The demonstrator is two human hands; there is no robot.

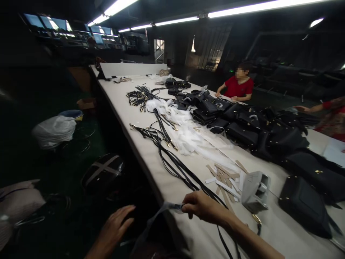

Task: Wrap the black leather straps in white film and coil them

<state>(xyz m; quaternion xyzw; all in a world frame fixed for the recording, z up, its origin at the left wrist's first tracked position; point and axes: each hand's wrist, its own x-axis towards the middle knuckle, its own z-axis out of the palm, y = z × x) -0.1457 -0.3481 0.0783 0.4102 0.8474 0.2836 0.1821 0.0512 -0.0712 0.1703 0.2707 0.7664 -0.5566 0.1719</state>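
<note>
My right hand (pixel 198 207) is over the near edge of the table, its fingers pinching one end of a thin translucent strip (pixel 163 208) that looks like plastic film. The strip hangs down over the edge towards my body, and its lower part is lost in the dark. My left hand (pixel 115 225) is off the table to the left, fingers apart, holding nothing. Long black straps (pixel 178 167) with gold clasps run along the table and pass beneath my right forearm.
Black bags (pixel 245 129) are heaped along the table's right side. White wrapping (pixel 185 135), flat beige strips (pixel 225 180) and a grey-white dispenser-like box (pixel 255 190) lie nearer. A person in red (pixel 239 86) is across the table; another person's arm shows at right. Covered stools (pixel 55 131) stand left.
</note>
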